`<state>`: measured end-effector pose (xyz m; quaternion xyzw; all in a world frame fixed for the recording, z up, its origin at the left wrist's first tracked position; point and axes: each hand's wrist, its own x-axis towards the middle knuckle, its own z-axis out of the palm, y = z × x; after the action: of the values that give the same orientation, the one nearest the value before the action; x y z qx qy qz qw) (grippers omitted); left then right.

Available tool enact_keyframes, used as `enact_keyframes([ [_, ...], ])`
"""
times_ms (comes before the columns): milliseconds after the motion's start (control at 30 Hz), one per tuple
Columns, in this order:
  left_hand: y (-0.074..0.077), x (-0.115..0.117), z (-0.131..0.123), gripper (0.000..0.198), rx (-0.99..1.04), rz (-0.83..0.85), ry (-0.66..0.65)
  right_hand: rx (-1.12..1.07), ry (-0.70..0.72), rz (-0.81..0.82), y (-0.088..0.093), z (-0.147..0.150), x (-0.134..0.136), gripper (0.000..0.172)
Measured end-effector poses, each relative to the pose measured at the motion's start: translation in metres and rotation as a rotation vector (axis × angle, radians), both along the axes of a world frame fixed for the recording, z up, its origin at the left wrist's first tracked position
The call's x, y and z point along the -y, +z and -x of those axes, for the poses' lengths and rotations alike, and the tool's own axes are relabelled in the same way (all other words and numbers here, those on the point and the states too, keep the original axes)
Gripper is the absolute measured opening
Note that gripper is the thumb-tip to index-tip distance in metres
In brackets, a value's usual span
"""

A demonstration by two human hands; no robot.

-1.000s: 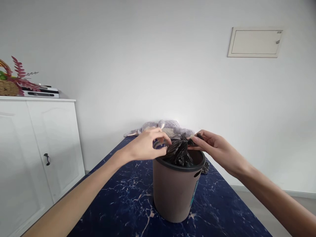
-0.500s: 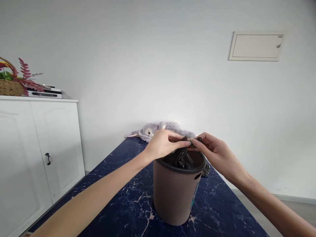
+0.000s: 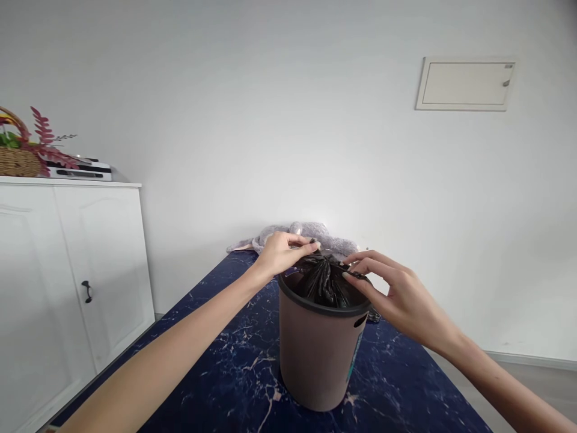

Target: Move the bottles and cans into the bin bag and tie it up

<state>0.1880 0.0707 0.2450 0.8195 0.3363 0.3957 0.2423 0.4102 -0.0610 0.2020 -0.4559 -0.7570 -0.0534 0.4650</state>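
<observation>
A brown bin (image 3: pixel 318 352) with a dark rim stands upright on the blue marbled table (image 3: pixel 216 373). Inside it is a black plastic bag (image 3: pixel 325 281), its gathered top rising to about rim height. My left hand (image 3: pixel 286 251) pinches one end of the bag's top between thumb and fingers, above the rim's left side. On the right side, my right hand (image 3: pixel 392 288) pinches another end of the bag between thumb and fingertips. The bag is stretched between both hands, with a bunched part in the middle.
A grey plush toy (image 3: pixel 311 230) lies at the table's far end against the wall. Some dark crumpled material (image 3: pixel 374 316) is partly hidden behind the bin. To the left stands a white cabinet (image 3: pixel 103 240) bearing a wicker basket (image 3: pixel 18 162) with flowers.
My hands have moved apart, the left one leftward and the right one slightly right and down. The bag's top is now spread between them.
</observation>
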Motion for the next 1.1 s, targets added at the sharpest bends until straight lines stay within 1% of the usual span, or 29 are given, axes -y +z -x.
enact_keyframes([
  [133, -0.004, -0.025, 0.007, 0.035, -0.098, 0.013, 0.056, 0.063, 0.011, 0.055, -0.003, -0.007, 0.009, 0.022],
  [233, -0.008, -0.036, 0.011, 0.032, -0.130, 0.023, 0.078, 0.110, -0.020, 0.057, -0.005, -0.010, 0.022, 0.023],
  [367, -0.010, -0.038, 0.013, 0.030, -0.133, 0.036, 0.075, 0.115, -0.055, 0.030, -0.008, -0.011, 0.038, 0.025],
  [467, -0.011, -0.035, 0.013, 0.035, -0.101, 0.047, 0.058, 0.107, -0.075, 0.043, -0.010, -0.015, 0.042, 0.028],
  [600, -0.011, -0.029, 0.017, 0.045, -0.003, 0.051, 0.027, 0.112, -0.150, 0.079, -0.006, -0.025, 0.030, 0.036],
  [667, -0.011, -0.025, 0.020, 0.048, 0.043, 0.058, 0.000, 0.113, -0.210, 0.092, 0.000, -0.027, 0.020, 0.037],
  [733, -0.010, -0.021, 0.023, 0.050, 0.073, 0.066, -0.017, 0.104, -0.243, 0.138, 0.007, -0.025, 0.010, 0.037],
  [800, -0.009, -0.017, 0.025, 0.049, 0.101, 0.070, -0.033, 0.091, -0.209, 0.218, 0.014, -0.016, 0.002, 0.041],
  [867, -0.010, -0.013, 0.026, 0.045, 0.135, 0.068, -0.067, 0.106, -0.153, 0.290, 0.020, -0.003, -0.006, 0.051],
  [900, -0.010, -0.011, 0.025, 0.043, 0.155, 0.065, -0.090, 0.139, -0.139, 0.310, 0.023, 0.004, -0.010, 0.054],
  [933, -0.011, -0.009, 0.024, 0.040, 0.175, 0.063, -0.113, 0.191, -0.138, 0.325, 0.025, 0.010, -0.014, 0.054],
  [967, -0.011, -0.007, 0.023, 0.039, 0.191, 0.061, -0.130, 0.256, -0.138, 0.344, 0.027, 0.016, -0.019, 0.049],
  [1033, -0.014, -0.002, 0.022, 0.039, 0.215, 0.054, -0.138, 0.380, -0.101, 0.393, 0.030, 0.025, -0.028, 0.031],
  [1100, -0.018, 0.003, 0.024, 0.042, 0.256, 0.040, -0.121, 0.425, -0.014, 0.428, 0.032, 0.028, -0.037, 0.023],
])
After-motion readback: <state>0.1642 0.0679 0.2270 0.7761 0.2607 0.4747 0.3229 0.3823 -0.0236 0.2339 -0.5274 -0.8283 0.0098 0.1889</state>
